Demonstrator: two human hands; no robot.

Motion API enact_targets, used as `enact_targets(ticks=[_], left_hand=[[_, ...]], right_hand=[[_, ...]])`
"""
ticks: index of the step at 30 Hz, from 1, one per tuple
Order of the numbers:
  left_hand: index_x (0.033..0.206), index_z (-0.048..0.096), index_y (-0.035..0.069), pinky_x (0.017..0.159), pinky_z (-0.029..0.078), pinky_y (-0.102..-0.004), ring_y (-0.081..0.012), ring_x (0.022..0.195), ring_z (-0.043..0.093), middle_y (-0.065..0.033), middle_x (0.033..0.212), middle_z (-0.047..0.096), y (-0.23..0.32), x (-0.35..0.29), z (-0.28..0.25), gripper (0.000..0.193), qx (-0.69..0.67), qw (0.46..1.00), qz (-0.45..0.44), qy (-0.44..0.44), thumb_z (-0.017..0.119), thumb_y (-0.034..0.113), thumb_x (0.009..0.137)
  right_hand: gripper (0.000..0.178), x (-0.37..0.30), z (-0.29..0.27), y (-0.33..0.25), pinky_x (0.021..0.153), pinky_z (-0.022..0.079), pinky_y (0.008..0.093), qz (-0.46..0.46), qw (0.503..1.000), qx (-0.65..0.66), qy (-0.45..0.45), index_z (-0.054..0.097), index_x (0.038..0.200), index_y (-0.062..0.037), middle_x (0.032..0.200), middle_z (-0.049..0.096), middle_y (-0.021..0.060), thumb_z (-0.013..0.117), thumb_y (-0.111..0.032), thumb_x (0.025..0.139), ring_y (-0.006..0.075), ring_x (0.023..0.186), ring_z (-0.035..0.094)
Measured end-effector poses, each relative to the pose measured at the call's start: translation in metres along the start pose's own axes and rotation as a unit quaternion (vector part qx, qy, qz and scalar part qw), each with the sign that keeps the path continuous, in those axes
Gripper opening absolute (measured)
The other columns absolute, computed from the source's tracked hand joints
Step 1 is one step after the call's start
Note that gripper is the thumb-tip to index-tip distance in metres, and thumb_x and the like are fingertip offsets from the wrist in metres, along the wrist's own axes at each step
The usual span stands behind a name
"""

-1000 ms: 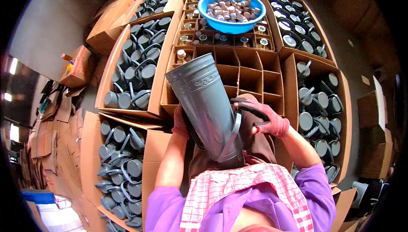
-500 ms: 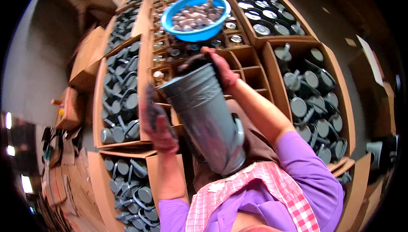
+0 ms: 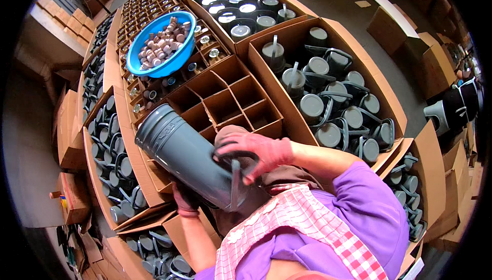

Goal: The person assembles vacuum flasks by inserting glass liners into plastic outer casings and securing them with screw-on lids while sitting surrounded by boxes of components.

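A tall grey plastic flask body [image 3: 187,152] lies tilted across my lap, its ribbed wide end toward the upper left and its handle [image 3: 235,185] near me. My right hand [image 3: 256,154], in a red glove with a dark palm, curls around the body's lower side by the handle. My left hand [image 3: 184,200], also gloved, supports the body from below on the left. Its fingers are mostly hidden behind the body. Just past the flask body stands a divided carton [image 3: 243,93], its near cells bare and its farther cells holding shiny rounded pieces.
A blue basin [image 3: 134,57] full of small pale caps rests on the divided carton. On the right, a carton [image 3: 328,29] holds several grey handled flask bodies. More filled cartons [image 3: 114,126] line the left. Flattened cardboard [image 3: 95,252] lies at lower left.
The view has turned, shifting the cartons and basin leftward. My right hand has moved from the flask body's wide end down to its handle side. My left hand has slid lower beneath it.
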State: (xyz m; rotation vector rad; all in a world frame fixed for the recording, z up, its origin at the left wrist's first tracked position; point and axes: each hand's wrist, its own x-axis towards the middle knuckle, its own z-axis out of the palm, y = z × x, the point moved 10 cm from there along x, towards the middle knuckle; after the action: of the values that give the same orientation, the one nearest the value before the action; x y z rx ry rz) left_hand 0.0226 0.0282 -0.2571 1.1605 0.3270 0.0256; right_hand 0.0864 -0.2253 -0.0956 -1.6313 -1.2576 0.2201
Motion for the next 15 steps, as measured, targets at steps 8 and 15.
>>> enact_targets(ticks=[8, 15], left_hand=[[0.15, 0.035, 0.011, 0.116, 0.027, -0.0383, -0.0243, 0.139, 0.038, -0.0039, 0.15, 0.044, -0.018, -0.016, 0.005, 0.054, 0.116, 0.98, 0.113, -0.114, 0.037, 0.039, 0.103], [0.115, 0.067, 0.005, 0.071, 0.055, -0.0339, -0.0209, 0.079, 0.068, -0.0042, 0.095, 0.071, 0.054, 0.089, 0.159, 0.026, -0.133, 0.989, 0.063, 0.002, 0.059, 0.016, 0.093]], right_hand=[[0.034, -0.125, 0.049, -0.019, 0.092, 0.048, 0.0458, -0.037, 0.983, -0.144, -0.107, 0.066, 0.096, -0.0169, 0.095, 0.062, 0.0057, 0.075, -0.032, 0.067, 0.0298, 0.099, 0.059], [0.028, -0.199, -0.054, 0.003, 0.078, 0.048, 0.0336, 0.122, 0.887, 0.043, 0.443, 0.062, 0.096, -0.006, 0.097, 0.062, 0.0096, 0.075, -0.025, 0.081, 0.0223, 0.088, 0.06]])
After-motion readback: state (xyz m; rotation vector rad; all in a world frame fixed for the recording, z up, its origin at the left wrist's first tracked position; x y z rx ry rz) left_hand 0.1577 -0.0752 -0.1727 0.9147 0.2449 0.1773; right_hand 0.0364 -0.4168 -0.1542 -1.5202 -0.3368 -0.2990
